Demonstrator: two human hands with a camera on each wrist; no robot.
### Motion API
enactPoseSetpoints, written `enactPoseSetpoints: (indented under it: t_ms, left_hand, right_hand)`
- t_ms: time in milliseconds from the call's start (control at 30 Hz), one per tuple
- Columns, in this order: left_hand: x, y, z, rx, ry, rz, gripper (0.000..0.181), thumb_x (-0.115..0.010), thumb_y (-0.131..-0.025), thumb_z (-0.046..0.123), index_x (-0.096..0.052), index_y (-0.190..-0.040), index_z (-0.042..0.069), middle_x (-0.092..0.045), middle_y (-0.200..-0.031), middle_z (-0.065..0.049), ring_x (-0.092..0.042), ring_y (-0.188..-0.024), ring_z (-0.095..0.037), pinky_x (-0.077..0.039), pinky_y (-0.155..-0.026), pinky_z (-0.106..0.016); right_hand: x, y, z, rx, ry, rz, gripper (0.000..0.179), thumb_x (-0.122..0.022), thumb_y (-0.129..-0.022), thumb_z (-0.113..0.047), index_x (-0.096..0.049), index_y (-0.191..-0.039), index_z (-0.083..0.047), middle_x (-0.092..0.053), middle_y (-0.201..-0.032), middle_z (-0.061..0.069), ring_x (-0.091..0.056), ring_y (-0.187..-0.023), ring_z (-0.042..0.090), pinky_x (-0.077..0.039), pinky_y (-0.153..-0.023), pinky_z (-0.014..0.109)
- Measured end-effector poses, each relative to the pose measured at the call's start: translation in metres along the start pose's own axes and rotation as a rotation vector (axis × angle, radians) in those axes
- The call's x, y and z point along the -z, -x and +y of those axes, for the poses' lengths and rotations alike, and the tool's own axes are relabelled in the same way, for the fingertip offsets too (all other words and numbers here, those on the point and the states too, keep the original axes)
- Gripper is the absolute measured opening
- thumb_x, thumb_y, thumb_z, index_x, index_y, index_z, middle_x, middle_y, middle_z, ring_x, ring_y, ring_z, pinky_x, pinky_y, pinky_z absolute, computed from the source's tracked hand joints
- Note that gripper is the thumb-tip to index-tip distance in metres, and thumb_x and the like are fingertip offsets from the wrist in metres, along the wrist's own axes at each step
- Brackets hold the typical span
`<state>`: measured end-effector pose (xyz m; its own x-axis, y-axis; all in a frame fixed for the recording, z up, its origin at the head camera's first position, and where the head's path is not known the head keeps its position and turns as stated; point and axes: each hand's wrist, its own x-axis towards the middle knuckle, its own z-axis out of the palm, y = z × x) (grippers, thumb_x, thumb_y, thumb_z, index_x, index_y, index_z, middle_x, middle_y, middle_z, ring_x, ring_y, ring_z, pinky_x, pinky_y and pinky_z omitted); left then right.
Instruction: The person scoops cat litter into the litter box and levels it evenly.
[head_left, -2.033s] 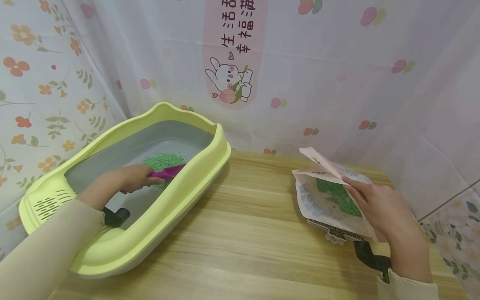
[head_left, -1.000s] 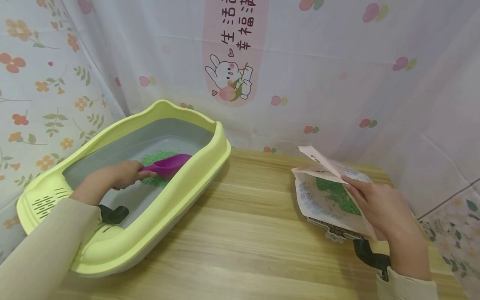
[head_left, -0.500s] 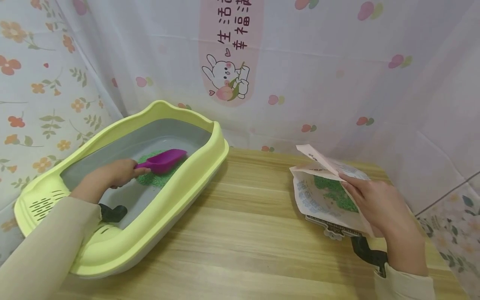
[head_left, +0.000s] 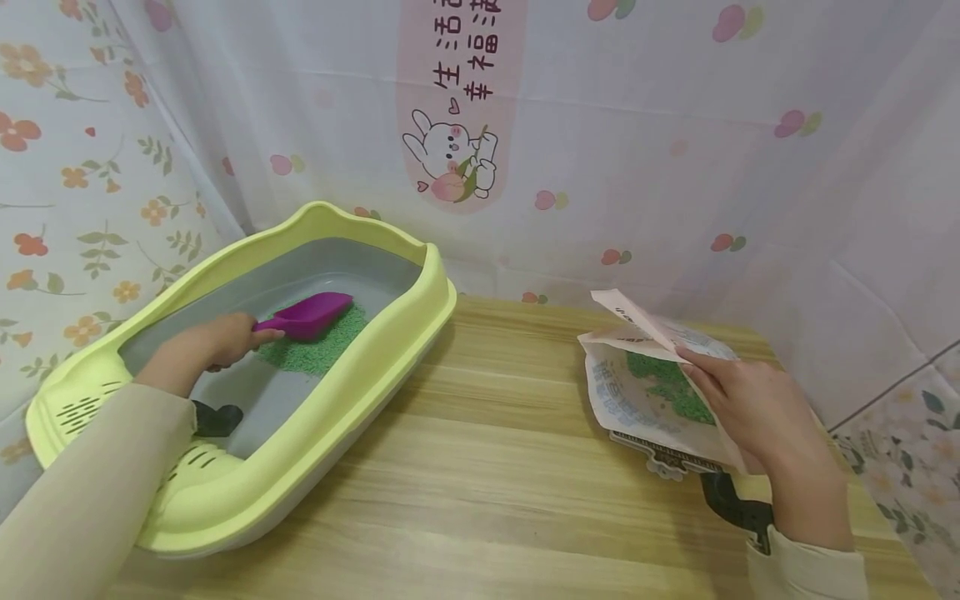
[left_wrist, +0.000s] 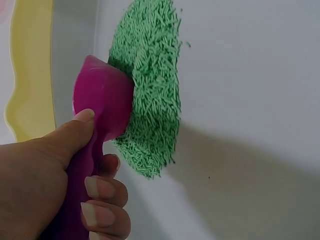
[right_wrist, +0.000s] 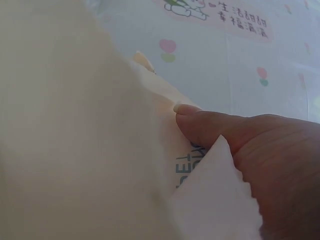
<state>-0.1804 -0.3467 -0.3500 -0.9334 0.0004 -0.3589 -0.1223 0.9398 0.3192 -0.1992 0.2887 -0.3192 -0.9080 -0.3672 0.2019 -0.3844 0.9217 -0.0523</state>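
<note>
My left hand [head_left: 217, 340] grips the handle of a purple scoop [head_left: 311, 317] inside a litter box with a yellow rim [head_left: 382, 367]. In the left wrist view my thumb lies along the handle and the fingers curl round it. The scoop's bowl [left_wrist: 102, 97] is right at the edge of a pile of green litter pellets [left_wrist: 152, 75] on the grey box floor. At the right, my right hand [head_left: 757, 408] pinches the upper edge of an open paper bag [head_left: 622, 400]. More green pellets [head_left: 675, 387] lie inside its mouth.
Both the box and the bag are on a wooden table [head_left: 480, 483]. A white curtain [head_left: 600, 167] with fruit prints hangs behind, and a flowered cloth [head_left: 67, 208] is at the left. Under the bag's front edge lies a flat dark-and-white item [head_left: 663, 458].
My left hand has drawn the scoop left through the box, from near its right wall to over the pellets. The pile shows more of itself. My right hand keeps holding the bag.
</note>
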Motion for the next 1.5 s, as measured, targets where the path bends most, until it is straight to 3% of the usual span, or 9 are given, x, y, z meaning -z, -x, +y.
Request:
enactPoseSetpoints:
  t_ms: [300,567,700,833,967,1167,1500]
  left_hand:
    - [0.003,0.002,-0.010,0.014,-0.056,0.044,0.051,-0.043,-0.107,0.044,-0.050,-0.099,-0.005,-0.051,-0.077,-0.013,-0.052,-0.054,-0.019,-0.046,-0.054,-0.034]
    - [0.008,0.006,-0.018,0.053,-0.147,0.098,0.046,-0.043,-0.107,0.039,-0.052,-0.087,-0.002,-0.055,-0.078,-0.018,-0.057,-0.069,-0.028,-0.048,-0.066,-0.041]
    - [0.009,0.006,-0.021,0.089,-0.179,0.109,0.057,-0.040,-0.107,0.041,-0.056,-0.099,-0.013,-0.060,-0.096,-0.034,-0.062,-0.085,-0.042,-0.051,-0.078,-0.055]
    - [0.011,0.008,-0.020,0.133,-0.223,0.135,0.066,-0.036,-0.107,0.043,-0.053,-0.117,-0.020,-0.055,-0.117,-0.046,-0.058,-0.104,-0.060,-0.049,-0.085,-0.067]
    - [0.013,0.010,-0.018,0.158,-0.242,0.149,0.068,-0.035,-0.107,0.045,-0.050,-0.122,-0.020,-0.052,-0.122,-0.047,-0.056,-0.107,-0.063,-0.049,-0.083,-0.068]
    - [0.012,0.012,-0.016,0.172,-0.235,0.159,0.062,-0.037,-0.107,0.042,-0.054,-0.111,-0.017,-0.057,-0.110,-0.043,-0.061,-0.094,-0.052,-0.051,-0.079,-0.065]
    - [0.009,0.009,-0.022,0.156,-0.209,0.193,0.065,-0.036,-0.107,0.044,-0.055,-0.113,-0.018,-0.057,-0.114,-0.044,-0.060,-0.099,-0.057,-0.050,-0.079,-0.068]
  right_hand:
    - [0.000,0.001,-0.001,0.012,-0.003,0.017,0.040,-0.050,-0.107,-0.030,-0.057,-0.143,-0.013,-0.040,-0.057,-0.001,-0.035,-0.055,0.016,-0.030,-0.058,0.032]
    - [0.000,0.000,-0.003,0.009,-0.001,0.018,0.040,-0.051,-0.107,-0.031,-0.057,-0.143,-0.013,-0.041,-0.058,-0.001,-0.037,-0.056,0.017,-0.031,-0.059,0.033]
    - [0.000,0.000,-0.003,0.008,-0.002,0.015,0.041,-0.051,-0.107,-0.030,-0.057,-0.143,-0.013,-0.042,-0.058,-0.001,-0.037,-0.056,0.017,-0.031,-0.058,0.033]
    - [0.000,-0.001,-0.003,0.009,-0.001,0.018,0.041,-0.052,-0.107,-0.030,-0.057,-0.143,-0.013,-0.042,-0.058,-0.001,-0.039,-0.056,0.017,-0.033,-0.059,0.034]
    - [-0.001,-0.001,-0.003,0.008,0.001,0.020,0.040,-0.052,-0.106,-0.030,-0.058,-0.142,-0.013,-0.044,-0.058,-0.001,-0.042,-0.058,0.018,-0.035,-0.061,0.037]
    - [-0.001,-0.001,-0.002,0.001,0.000,0.010,0.040,-0.053,-0.106,-0.029,-0.058,-0.142,-0.013,-0.048,-0.058,-0.001,-0.047,-0.061,0.021,-0.039,-0.063,0.042]
    - [0.000,0.000,-0.004,-0.005,0.008,0.001,0.040,-0.052,-0.106,-0.030,-0.058,-0.142,-0.012,-0.048,-0.058,-0.001,-0.047,-0.061,0.020,-0.037,-0.060,0.038]
